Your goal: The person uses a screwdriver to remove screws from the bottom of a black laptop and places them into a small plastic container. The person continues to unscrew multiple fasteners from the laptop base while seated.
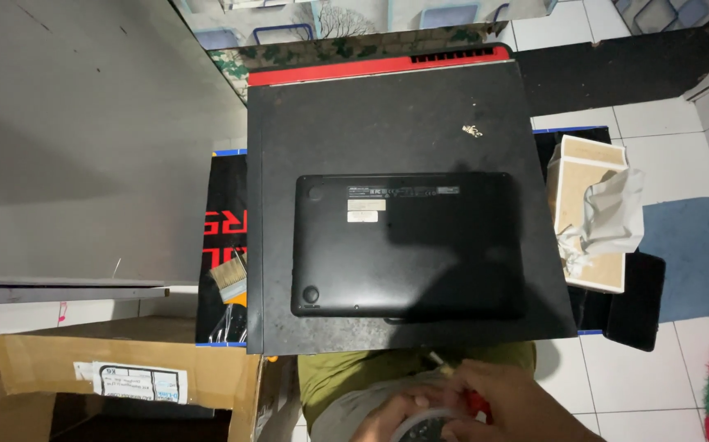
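At the bottom centre of the frame a small round container [430, 426], grey and seemingly transparent, is held in the lap by both hands: the left hand [391, 416] is cupped against its side and the right hand [498, 401] is curled over it, with something red [476, 403] pinched under the fingers, too hidden to be identified. It is kept low and close to the body, apparently so that small parts can be taken from it without spilling. Just above, a black laptop [404, 244] is laid upside down, base plate uppermost, so its underside is exposed to the worker. It is rested on a larger black slab [404, 123] with a red rear edge, which serves as the counter. A brush [229, 277] is left within reach at the left, and a tissue box [590, 214] at the right. A cardboard box [125, 381] is seen at the lower left, a grey panel [84, 139] at the upper left, and white floor tiles [657, 115] with a blue mat [698, 258] at the right.
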